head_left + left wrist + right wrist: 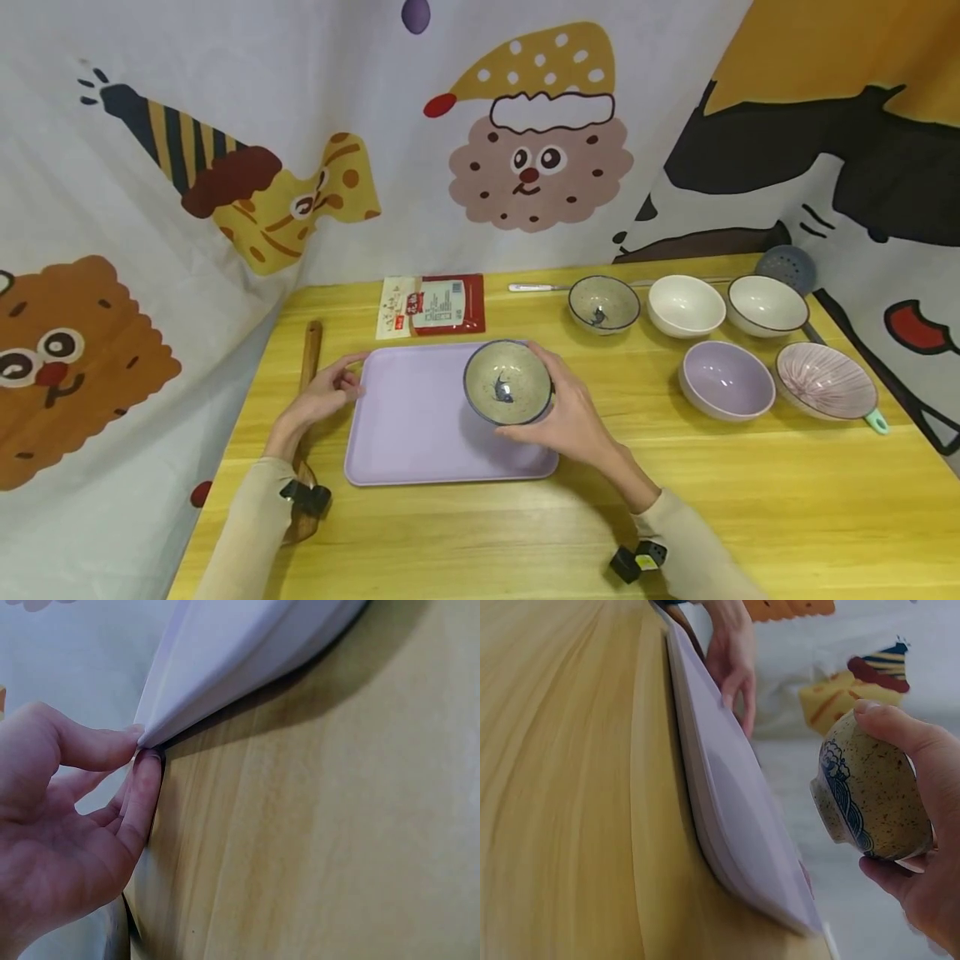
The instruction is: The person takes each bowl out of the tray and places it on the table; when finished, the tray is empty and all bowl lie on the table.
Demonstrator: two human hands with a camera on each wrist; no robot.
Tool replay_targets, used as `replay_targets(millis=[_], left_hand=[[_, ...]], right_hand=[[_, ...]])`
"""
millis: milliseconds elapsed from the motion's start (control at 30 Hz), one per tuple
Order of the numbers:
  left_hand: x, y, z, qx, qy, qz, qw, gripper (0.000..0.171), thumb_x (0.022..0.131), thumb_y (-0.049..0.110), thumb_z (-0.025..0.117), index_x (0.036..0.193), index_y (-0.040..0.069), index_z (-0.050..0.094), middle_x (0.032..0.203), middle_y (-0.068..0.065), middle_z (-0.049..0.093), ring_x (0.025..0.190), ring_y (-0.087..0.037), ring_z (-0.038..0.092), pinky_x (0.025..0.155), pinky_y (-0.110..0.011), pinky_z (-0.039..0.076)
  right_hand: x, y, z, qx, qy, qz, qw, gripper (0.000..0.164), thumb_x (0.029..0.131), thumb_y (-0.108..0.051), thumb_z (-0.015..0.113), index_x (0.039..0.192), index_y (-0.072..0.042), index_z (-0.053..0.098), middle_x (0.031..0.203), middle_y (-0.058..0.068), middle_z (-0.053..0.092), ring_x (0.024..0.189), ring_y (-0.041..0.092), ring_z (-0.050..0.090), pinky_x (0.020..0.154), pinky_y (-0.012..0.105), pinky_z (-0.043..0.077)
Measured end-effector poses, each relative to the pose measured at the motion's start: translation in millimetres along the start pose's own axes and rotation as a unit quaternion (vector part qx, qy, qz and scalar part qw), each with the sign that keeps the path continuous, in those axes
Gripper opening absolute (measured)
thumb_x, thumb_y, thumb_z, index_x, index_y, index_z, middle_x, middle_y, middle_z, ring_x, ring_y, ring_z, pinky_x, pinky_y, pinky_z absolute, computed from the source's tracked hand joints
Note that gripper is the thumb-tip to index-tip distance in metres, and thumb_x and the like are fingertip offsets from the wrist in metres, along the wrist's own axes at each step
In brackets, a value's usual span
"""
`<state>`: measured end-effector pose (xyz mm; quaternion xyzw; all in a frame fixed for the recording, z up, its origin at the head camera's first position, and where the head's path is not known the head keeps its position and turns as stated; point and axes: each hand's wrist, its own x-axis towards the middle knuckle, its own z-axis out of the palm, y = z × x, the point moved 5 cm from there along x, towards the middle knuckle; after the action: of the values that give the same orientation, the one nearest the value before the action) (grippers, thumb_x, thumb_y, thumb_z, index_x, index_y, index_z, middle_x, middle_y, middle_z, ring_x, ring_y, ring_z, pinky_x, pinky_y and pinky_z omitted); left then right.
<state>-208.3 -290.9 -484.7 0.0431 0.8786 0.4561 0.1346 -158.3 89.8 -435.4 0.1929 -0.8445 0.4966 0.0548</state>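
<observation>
My right hand (576, 417) grips a small speckled bowl (517, 371) by its side and holds it over the right part of a lilac tray (408, 417). The bowl has a dark rim and a blue mark inside. Seen in the right wrist view, the bowl (881, 791) is raised above the tray (739, 802), with a blue wave pattern on its outside. At the tray's left edge, my left hand (324, 398) pinches the rim between thumb and fingers, which the left wrist view shows close up at the tray's corner (217, 667).
A wooden utensil (310, 358) lies left of the tray, partly under the left forearm. Behind the tray is a red and cream packet (442, 308). Toward the right stand a matching speckled bowl (603, 300), white bowls (686, 304), a purple bowl (726, 379), a striped bowl (825, 379) and a grey skimmer (786, 267).
</observation>
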Motion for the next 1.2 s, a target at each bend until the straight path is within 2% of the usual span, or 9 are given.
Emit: replay_targets(millis=[200,433,567,667,700,800,1000,1200], left_hand=[[1.0,-0.5,-0.4,-0.003,0.001,0.003,1.0000,0.062,0.091,-0.003,0.061,0.151,0.001,0.042,0.098,-0.016,0.055,0.082,-0.019,0.051,0.067,-0.022,0.044],[2.7,-0.6,4.1,-0.005,-0.004,0.008,1.0000,0.062,0.093,-0.004,0.058,0.152,-0.004,0.039,0.099,-0.017,0.055,0.081,-0.018,0.050,0.066,-0.021,0.043],[-4.7,17.1,5.4,-0.006,-0.010,0.010,0.9999,0.060,0.093,-0.007,0.056,0.150,-0.008,0.038,0.097,-0.018,0.054,0.080,-0.018,0.049,0.065,-0.021,0.042],[-5.3,19.3,5.4,-0.008,-0.011,0.009,0.9999,0.060,0.093,-0.006,0.056,0.150,-0.007,0.038,0.097,-0.018,0.054,0.080,-0.019,0.049,0.065,-0.022,0.042],[-2.9,15.2,5.5,-0.006,-0.010,0.008,0.9999,0.061,0.093,-0.006,0.056,0.151,-0.006,0.039,0.097,-0.017,0.054,0.080,-0.019,0.049,0.065,-0.022,0.042],[2.1,3.6,6.6,-0.005,-0.007,0.006,0.9999,0.062,0.093,-0.004,0.058,0.152,-0.002,0.039,0.099,-0.015,0.054,0.081,-0.018,0.050,0.065,-0.022,0.042],[1.6,3.3,5.8,-0.014,-0.009,0.006,0.9998,0.062,0.093,-0.002,0.060,0.152,-0.001,0.040,0.098,-0.015,0.054,0.081,-0.019,0.051,0.066,-0.022,0.044],[1.5,2.4,4.4,-0.015,-0.010,0.005,0.9998,0.063,0.092,-0.003,0.059,0.152,0.000,0.040,0.097,-0.016,0.054,0.081,-0.019,0.051,0.067,-0.022,0.044]], right_hand=[[-8.8,12.3,-29.8,-0.019,0.040,0.028,0.999,0.122,0.056,-0.038,0.099,0.156,-0.011,0.034,0.156,0.016,0.043,0.136,0.039,0.049,0.107,0.062,0.042],[-22.2,31.0,-61.1,-0.043,0.068,0.073,0.994,0.124,0.057,-0.036,0.099,0.158,-0.014,0.032,0.153,0.018,0.045,0.135,0.038,0.048,0.108,0.063,0.039],[-30.9,42.3,-77.3,-0.042,0.090,0.089,0.991,0.121,0.058,-0.030,0.100,0.157,-0.009,0.033,0.149,0.018,0.048,0.132,0.036,0.049,0.107,0.061,0.038],[-37.4,49.7,-88.4,-0.066,0.112,0.097,0.987,0.119,0.058,-0.029,0.099,0.156,-0.006,0.035,0.150,0.022,0.048,0.134,0.041,0.048,0.108,0.062,0.037],[-39.4,52.2,-91.6,-0.078,0.119,0.100,0.985,0.119,0.057,-0.030,0.099,0.155,-0.005,0.036,0.151,0.023,0.047,0.135,0.042,0.047,0.108,0.063,0.037],[-45.3,59.4,-98.7,-0.101,0.138,0.111,0.979,0.119,0.057,-0.030,0.099,0.155,-0.004,0.037,0.152,0.025,0.046,0.137,0.046,0.045,0.108,0.065,0.036],[-52.2,72.1,-104.8,-0.123,0.168,0.128,0.970,0.118,0.055,-0.030,0.099,0.152,0.001,0.039,0.148,0.027,0.048,0.135,0.048,0.046,0.108,0.067,0.034],[-53.4,83.5,-105.1,-0.138,0.180,0.142,0.964,0.114,0.059,-0.033,0.098,0.151,0.002,0.040,0.146,0.028,0.049,0.134,0.048,0.046,0.107,0.067,0.034]])
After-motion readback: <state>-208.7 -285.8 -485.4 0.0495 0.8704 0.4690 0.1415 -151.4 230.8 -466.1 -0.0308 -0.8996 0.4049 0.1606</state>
